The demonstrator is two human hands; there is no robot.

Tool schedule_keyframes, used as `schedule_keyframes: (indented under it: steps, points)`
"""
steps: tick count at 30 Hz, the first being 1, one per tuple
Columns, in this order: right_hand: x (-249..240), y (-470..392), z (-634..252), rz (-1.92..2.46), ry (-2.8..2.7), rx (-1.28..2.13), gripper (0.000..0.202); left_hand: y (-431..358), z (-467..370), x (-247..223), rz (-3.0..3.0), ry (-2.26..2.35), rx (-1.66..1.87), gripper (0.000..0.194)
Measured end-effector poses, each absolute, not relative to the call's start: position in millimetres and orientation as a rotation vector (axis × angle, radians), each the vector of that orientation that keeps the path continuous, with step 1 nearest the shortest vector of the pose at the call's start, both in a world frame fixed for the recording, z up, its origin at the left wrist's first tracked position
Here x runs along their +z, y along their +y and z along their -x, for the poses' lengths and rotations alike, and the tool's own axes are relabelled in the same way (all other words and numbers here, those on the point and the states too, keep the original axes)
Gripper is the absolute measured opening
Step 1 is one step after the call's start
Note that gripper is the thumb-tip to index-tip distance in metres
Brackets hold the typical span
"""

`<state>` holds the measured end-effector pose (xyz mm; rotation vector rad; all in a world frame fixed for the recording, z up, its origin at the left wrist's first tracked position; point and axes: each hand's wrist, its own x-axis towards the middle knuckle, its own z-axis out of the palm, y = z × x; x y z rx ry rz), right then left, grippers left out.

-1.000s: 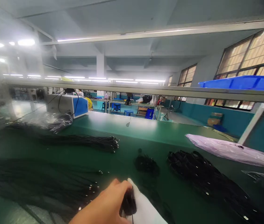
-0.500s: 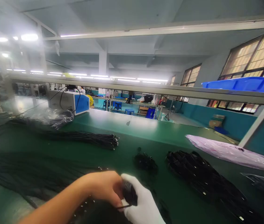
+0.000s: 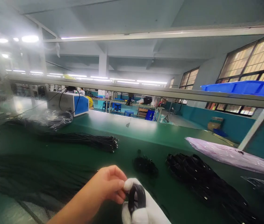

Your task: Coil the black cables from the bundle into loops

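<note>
holding black coil (image 3: 141, 194) in right fingers (image 3: 140, 216), left fingers (image 3: 117, 184) narrow, cable heap (image 3: 198, 174) and pink plastic (image 3: 227, 154) beyond

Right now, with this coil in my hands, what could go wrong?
The black coil could spring open if the gloved right hand eases its grip; I can't make out a tie. The left hand might snag the loose cables, since its forearm reaches across them. The small black pile just beyond both hands could get nudged.
</note>
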<state>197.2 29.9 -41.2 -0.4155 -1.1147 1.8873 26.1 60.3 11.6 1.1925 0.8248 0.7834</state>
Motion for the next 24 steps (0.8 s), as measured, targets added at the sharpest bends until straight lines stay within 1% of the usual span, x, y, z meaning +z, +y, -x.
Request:
schedule_keyframes:
  steps: [3, 7, 9, 12, 13, 16, 17, 20, 22, 24]
  points:
    - [-38, 28, -200, 0.519, -1.165, 1.888, 0.057, 55, -27, 15, -1.442, 0.941, 0.857, 0.028]
    - [-38, 28, -197, 0.660, -1.238, 1.784, 0.052, 51, -35, 12, -2.041, 1.000, 0.826, 0.043]
    - [-45, 29, -194, 0.617, -1.130, 1.797, 0.051, 53, -37, 9, -2.140, 1.064, 0.817, 0.041]
    - [-58, 32, -191, 0.596, -0.842, 1.941, 0.043, 62, -32, 5, -2.067, 1.214, 0.806, 0.029]
    - [-62, 34, -190, 0.617, -0.764, 1.994, 0.043, 65, -28, 4, -2.019, 1.173, 0.780, 0.029]
    - [-64, 39, -187, 0.672, -0.638, 2.130, 0.053, 76, -18, 2, -1.813, 0.853, 0.700, 0.040]
    - [-63, 39, -186, 0.684, -0.641, 2.142, 0.054, 79, -17, 1, -1.755, 0.796, 0.687, 0.039]
    - [-57, 39, -184, 0.773, -0.862, 1.985, 0.051, 81, -20, -3, -1.762, 0.937, 0.697, 0.028]
    - [-55, 39, -185, 0.829, -1.023, 1.846, 0.061, 80, -25, -6, -1.840, 1.109, 0.738, 0.026]
    - [-56, 39, -189, 0.805, -1.060, 1.813, 0.065, 75, -28, -10, -1.819, 1.224, 0.822, 0.027]
